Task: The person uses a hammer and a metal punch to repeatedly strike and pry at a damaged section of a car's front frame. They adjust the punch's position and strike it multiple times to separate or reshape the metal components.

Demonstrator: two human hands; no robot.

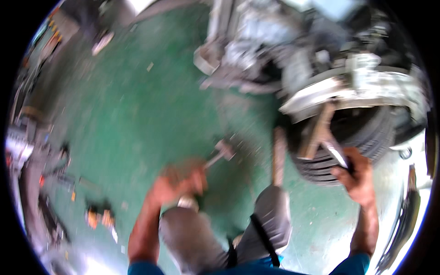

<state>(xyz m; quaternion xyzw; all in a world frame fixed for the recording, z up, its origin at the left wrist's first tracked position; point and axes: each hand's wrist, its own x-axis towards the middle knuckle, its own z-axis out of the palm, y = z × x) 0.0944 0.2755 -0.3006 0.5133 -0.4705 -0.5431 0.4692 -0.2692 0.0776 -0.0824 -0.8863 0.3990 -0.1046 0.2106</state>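
Observation:
My left hand (183,181), smeared by motion, is closed in front of my left knee. A hammer (224,150) with a short head and thin pale handle juts from its fist, above the green floor. To the right, my right hand (357,176) is wrapped round the dark grip of a flat metal tool (336,152). The tool slants up and left to a brownish wooden piece (316,135), which rises to the edge of a torn whitish body panel (316,96). Blur hides whether tool and wood touch. Behind them stands a black tire (376,130).
Crumpled vehicle parts (261,46) fill the upper right. A wooden bar (278,156) stretches forward from my right knee. Orange-and-black tools (100,217) lie on the green floor (137,101) at the lower left. A long dark strip (405,215) lies at the far right.

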